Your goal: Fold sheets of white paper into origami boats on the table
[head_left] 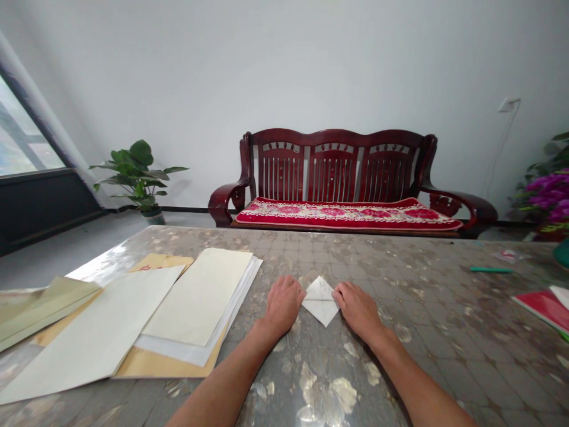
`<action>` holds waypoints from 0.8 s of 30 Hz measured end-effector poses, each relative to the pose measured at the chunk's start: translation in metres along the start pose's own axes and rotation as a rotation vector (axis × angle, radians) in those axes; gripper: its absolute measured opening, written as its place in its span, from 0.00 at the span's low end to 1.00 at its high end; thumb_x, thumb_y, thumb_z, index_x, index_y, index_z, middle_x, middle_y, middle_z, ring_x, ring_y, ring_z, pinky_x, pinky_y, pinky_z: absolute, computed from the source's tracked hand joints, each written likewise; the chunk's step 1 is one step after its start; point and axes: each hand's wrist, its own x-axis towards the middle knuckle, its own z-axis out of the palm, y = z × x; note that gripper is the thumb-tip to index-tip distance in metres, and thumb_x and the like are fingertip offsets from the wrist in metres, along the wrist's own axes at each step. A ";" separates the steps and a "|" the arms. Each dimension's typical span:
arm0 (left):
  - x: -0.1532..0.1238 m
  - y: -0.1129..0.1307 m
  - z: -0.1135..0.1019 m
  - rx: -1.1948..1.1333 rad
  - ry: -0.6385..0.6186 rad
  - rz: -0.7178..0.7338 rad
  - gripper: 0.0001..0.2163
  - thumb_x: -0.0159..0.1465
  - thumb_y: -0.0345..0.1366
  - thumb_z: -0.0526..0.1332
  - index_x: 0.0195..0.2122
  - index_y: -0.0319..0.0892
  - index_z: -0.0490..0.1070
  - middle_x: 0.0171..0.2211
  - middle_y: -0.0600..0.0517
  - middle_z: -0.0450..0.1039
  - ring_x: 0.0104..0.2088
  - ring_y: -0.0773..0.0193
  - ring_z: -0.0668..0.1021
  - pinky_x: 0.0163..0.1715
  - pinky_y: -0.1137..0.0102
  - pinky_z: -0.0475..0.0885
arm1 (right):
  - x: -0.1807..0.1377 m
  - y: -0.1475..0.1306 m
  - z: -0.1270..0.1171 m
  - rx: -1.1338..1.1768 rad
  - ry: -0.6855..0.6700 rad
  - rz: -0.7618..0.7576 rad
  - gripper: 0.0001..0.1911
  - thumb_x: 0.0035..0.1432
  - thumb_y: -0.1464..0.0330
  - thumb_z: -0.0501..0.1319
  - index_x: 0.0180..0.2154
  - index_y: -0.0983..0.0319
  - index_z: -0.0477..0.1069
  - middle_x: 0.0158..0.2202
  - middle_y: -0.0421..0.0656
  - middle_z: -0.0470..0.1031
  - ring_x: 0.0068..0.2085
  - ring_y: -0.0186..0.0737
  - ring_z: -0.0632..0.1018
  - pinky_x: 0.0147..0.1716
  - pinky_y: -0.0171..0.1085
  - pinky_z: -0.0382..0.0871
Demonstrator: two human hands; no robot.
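As we look down at the table [444,296], the folded paper [320,307] appears to lie flat on it, between our 2 hands, with 1 corner toward us and 1 corner away. Our left hand [283,301] has its fingers closed on the left corner, and our right hand [359,309] holds the right corner similarly, so neither hand is clearly nearer. We see 1 line, perhaps a fold edge, which runs from side to side; no long axis stands out strongly. Our fingers hide the tips of the side corners, and we cannot tell how they press underneath. The paper layers are too small to count, and our arms [233,373] are cut off below.
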 end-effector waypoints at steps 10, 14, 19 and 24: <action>0.002 0.010 -0.002 0.086 -0.061 -0.072 0.12 0.70 0.36 0.52 0.36 0.40 0.74 0.40 0.44 0.73 0.42 0.56 0.75 0.41 0.64 0.71 | 0.002 -0.004 0.000 -0.017 0.025 0.016 0.10 0.68 0.65 0.52 0.35 0.59 0.68 0.37 0.43 0.76 0.39 0.40 0.75 0.34 0.36 0.57; 0.004 0.012 -0.004 0.096 -0.115 -0.110 0.11 0.69 0.37 0.53 0.38 0.41 0.75 0.41 0.44 0.73 0.43 0.55 0.76 0.41 0.65 0.70 | 0.003 -0.006 0.000 -0.018 0.016 0.047 0.08 0.66 0.66 0.53 0.35 0.59 0.68 0.37 0.42 0.77 0.38 0.40 0.75 0.33 0.36 0.56; 0.005 0.013 -0.003 0.111 -0.115 -0.133 0.12 0.69 0.38 0.53 0.39 0.40 0.75 0.41 0.44 0.73 0.44 0.55 0.76 0.41 0.65 0.69 | 0.004 -0.008 -0.001 -0.028 0.004 0.062 0.06 0.66 0.66 0.55 0.35 0.59 0.67 0.37 0.42 0.77 0.39 0.41 0.75 0.33 0.37 0.55; 0.005 0.014 0.002 0.127 -0.083 -0.134 0.11 0.69 0.38 0.54 0.40 0.40 0.75 0.41 0.42 0.74 0.44 0.52 0.75 0.41 0.63 0.68 | 0.004 -0.010 -0.002 -0.003 0.016 0.073 0.03 0.64 0.68 0.56 0.36 0.59 0.67 0.36 0.42 0.77 0.39 0.41 0.76 0.33 0.37 0.54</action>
